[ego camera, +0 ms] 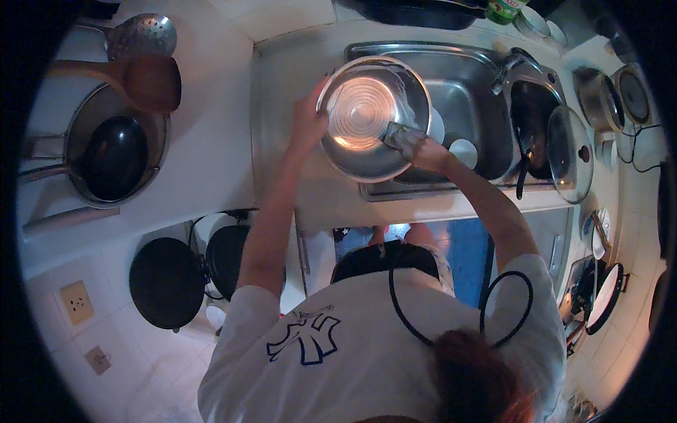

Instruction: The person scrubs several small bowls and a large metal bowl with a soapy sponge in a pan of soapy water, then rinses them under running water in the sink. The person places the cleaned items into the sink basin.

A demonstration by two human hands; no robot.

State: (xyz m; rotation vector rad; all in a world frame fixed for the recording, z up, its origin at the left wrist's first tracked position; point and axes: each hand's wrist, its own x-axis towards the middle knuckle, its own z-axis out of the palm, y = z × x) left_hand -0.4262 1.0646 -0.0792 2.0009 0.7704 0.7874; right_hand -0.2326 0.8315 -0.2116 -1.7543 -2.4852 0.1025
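A shiny metal bowl (365,106) is tilted over the left edge of the stainless steel sink (476,113), its inside facing me. My left hand (311,119) grips its left rim, with the fingers partly hidden. A crumpled, greyish cloth or scrubbing pad (400,137) is in my right hand (429,154), pressed against the lower right of the bowl's inside. Whitish streaks, perhaps suds, run along the bowl's upper right wall. Below and to the right of the bowl, a small white dish (463,153) sits in the sink basin. Another white piece shows partly behind the bowl.
The faucet (510,69) stands by the smaller, dark basin (534,127). A glass lid (570,154) leans at that basin's right side. Metal pots (600,100) stand farther right. At left hang a skimmer (142,38), a wooden spatula (151,84) and pans (115,158).
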